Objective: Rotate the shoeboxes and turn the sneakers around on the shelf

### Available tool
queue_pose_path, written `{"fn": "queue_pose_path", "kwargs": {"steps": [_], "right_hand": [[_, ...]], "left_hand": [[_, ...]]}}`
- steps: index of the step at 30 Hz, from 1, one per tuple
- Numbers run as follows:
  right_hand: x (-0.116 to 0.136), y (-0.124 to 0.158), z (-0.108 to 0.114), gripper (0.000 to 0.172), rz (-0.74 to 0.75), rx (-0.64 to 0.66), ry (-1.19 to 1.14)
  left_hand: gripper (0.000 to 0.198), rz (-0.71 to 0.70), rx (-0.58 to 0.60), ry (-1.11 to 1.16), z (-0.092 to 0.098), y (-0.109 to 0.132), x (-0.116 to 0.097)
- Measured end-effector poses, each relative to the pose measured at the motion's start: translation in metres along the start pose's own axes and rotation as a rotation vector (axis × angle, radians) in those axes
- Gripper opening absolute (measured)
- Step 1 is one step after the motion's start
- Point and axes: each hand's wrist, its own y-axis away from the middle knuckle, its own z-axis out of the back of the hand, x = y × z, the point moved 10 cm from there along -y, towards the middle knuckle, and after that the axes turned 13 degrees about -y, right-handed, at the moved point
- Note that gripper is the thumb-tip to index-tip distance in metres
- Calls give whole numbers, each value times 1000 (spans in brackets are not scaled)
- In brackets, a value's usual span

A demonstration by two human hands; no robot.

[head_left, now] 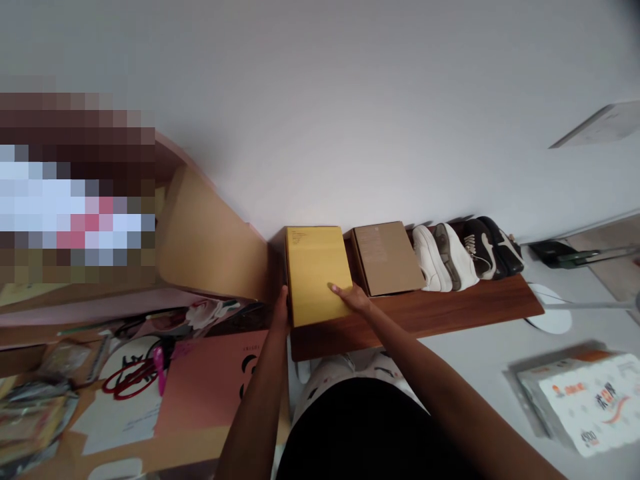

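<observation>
A yellow box [317, 267] sits at the left end of a dark wooden shelf board [410, 323], against the wall. My left hand [283, 308] lies along the box's left side, its fingers mostly hidden. My right hand [352, 297] grips the opposite edge, with the thumb on the top face and the other fingers out of sight down the side. Just right of the box, a brown cardboard box [387, 260] stands on the same board.
White shoes [447, 257] and black shoes [493, 247] stand further right on the board. At left, a desk holds a pink folder [205, 383], red-handled scissors [131, 380] and papers. A white printed package [590, 400] lies at lower right.
</observation>
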Motion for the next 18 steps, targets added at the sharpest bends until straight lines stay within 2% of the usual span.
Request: {"fn": "queue_pose_path", "kwargs": {"steps": [3,8,11,14,18], "right_hand": [[3,7,1,77,9,44,-33],[-5,11,6,91,7,15,-33],[0,12,2,98,72,-11,73],[2,17,-8,103,54,-20,136],[5,32,-40,90,1,157,15]], "left_hand": [[58,-44,-13,24,10,9,-6],[47,62,94,2,9,28,-4],[44,29,34,-42,9,35,-11],[46,-53,-25,-104,2,40,-22],[46,-103,-145,-253,-1,44,-31]]}}
